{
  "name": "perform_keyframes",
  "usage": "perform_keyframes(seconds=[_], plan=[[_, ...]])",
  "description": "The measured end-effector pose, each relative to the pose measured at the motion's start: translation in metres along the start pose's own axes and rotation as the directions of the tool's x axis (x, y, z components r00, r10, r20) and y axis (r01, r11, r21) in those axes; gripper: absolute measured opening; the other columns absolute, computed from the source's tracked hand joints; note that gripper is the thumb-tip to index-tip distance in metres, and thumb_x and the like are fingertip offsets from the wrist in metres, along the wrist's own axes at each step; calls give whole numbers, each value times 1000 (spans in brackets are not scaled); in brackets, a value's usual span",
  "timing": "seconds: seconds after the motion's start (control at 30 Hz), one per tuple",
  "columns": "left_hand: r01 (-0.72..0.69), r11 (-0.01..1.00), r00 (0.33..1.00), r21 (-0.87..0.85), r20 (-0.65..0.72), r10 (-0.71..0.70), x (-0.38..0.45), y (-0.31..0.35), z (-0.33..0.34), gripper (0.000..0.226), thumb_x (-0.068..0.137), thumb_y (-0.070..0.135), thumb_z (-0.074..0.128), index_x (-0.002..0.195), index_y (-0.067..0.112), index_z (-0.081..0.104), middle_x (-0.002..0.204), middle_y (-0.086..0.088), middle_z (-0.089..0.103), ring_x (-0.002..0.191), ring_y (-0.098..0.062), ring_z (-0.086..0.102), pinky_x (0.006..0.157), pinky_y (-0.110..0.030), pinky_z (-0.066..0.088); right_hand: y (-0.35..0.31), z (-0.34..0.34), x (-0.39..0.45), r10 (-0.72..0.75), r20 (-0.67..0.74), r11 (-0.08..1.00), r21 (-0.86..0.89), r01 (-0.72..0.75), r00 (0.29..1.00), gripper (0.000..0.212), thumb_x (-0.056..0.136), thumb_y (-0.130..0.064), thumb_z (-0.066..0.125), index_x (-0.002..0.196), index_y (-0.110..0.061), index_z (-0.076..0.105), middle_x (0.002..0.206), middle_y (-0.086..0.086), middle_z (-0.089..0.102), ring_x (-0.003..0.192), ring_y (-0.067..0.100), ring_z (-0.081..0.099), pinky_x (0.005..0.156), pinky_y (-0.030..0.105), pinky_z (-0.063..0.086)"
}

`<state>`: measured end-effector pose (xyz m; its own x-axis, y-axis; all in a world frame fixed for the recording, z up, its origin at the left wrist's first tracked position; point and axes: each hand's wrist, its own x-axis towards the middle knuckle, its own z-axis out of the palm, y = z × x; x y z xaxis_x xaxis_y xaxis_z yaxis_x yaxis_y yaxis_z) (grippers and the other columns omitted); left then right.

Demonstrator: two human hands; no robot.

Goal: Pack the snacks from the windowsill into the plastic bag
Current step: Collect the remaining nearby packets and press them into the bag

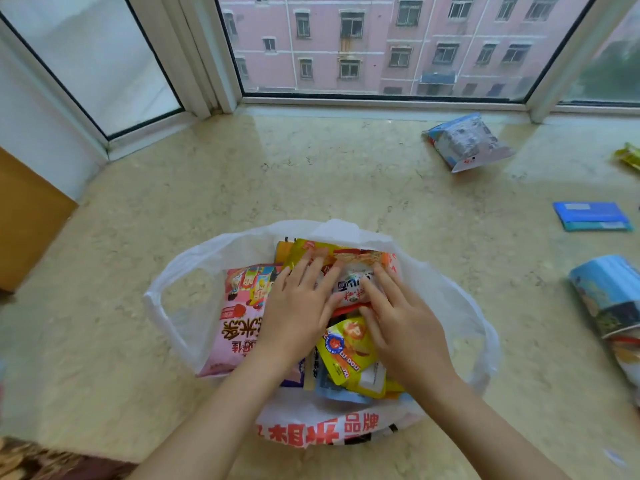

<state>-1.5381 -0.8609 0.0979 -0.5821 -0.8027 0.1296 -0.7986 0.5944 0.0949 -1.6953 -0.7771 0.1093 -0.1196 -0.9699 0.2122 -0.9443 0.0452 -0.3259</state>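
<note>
1. We see our left hand [298, 306] and right hand [405, 327] lying flat inside the thin white plastic bag [180, 271] on the shiny stone windowsill [311, 174].
2. Our fingers [311, 268] are spread out, pressing on a small white snack packet [353, 285] that sits between both hands.
3. A pink snack pack [239, 317] lies left of the fingers.
4. A yellow snack pouch [346, 348] lies under the right hand.
5. Far right of the fingers, a blue-grey packet [464, 142] waits on the windowsill.
</note>
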Motion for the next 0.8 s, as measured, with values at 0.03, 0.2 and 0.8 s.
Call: perform_keyframes(seconds=[0.03,0.2,0.8], plan=[[-13,1000,1000,-18,-24,13,5,2,-6,51,99,48,30,145,27,40,145,-1,46,137,-21,37,102,-38,39,0,-5,2,-17,-21,1000,-7,17,1000,45,91,-33,43,126,-13,61,138,9,54,128,27,50,94,39,51],[-94,994,984,-51,-159,84,36,15,-35,46,95,46,42,135,26,53,132,1,55,120,-18,51,87,-37,47,5,-34,16,-83,-142,996,-27,80,986,39,86,-25,60,122,-11,63,130,8,60,120,23,56,91,36,52],[-122,990,981,-72,-163,108,196,133,-9,51,88,48,40,126,21,60,125,-4,61,110,-26,60,78,-38,51,192,-84,72,72,-136,976,-197,-98,988,48,87,-35,44,125,-9,58,127,12,59,114,31,58,88,42,51]])
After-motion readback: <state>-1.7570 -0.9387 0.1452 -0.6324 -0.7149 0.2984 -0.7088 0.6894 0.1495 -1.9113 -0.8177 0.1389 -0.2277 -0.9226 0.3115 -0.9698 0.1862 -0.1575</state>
